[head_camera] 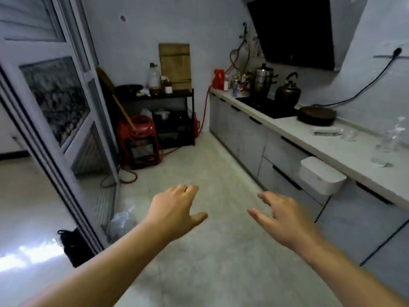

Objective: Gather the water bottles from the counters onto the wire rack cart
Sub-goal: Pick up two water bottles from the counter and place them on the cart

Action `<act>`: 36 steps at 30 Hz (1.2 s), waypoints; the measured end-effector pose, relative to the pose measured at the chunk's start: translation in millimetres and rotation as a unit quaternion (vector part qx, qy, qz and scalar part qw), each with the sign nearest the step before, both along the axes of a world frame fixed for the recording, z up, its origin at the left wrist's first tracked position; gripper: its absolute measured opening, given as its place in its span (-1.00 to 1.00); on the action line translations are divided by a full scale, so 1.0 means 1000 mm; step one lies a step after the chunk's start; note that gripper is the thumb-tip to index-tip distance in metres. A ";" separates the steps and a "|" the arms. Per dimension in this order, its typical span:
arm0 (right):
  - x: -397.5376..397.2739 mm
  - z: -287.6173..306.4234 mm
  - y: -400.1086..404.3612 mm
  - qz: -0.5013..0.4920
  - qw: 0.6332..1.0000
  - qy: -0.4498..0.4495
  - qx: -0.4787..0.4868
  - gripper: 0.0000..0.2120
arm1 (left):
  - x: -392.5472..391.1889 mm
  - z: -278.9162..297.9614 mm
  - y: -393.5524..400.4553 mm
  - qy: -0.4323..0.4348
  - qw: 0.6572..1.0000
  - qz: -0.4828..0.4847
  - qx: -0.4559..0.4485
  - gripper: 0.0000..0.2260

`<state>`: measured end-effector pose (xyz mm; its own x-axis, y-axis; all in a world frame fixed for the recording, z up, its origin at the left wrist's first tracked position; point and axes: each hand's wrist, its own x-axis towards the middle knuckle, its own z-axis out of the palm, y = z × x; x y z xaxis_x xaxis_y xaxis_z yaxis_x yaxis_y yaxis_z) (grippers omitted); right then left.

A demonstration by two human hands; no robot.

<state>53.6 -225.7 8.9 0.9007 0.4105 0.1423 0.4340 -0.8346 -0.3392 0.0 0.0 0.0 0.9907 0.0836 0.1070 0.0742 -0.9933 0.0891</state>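
Both my hands reach out over the kitchen floor, palms down and holding nothing: my left hand and my right hand, fingers spread. A black rack cart stands against the far wall. On its top shelf stands a large clear bottle with brownish liquid at the bottom, next to smaller jars. On the right-hand counter a clear plastic bottle lies on its side, and other clear bottles stand blurred near the right edge. A small blue-labelled bottle stands at the counter's far end.
A sliding glass door lines the left side. A red gas heater with hoses sits beside the cart. On the counter are a black cooktop, a kettle, a frying pan and a steel pot. A white bin hangs on a cabinet.
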 end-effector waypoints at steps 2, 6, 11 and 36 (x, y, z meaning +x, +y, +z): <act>0.019 -0.034 0.028 -0.005 0.999 0.038 0.028 -0.53 | 0.002 -0.031 0.034 0.033 0.999 0.029 -0.015 -0.40; 0.050 -0.087 0.092 -0.010 0.995 0.100 0.028 -0.54 | 0.008 -0.084 0.114 0.075 0.993 0.085 -0.031 -0.46; 0.109 -0.111 0.153 -0.035 0.987 0.152 0.026 -0.58 | 0.046 -0.114 0.192 0.120 0.981 0.148 -0.038 -0.49; 0.678 -0.085 0.221 -0.044 0.986 0.139 0.087 -0.53 | 0.633 -0.086 0.240 0.099 0.975 0.140 -0.140 -0.45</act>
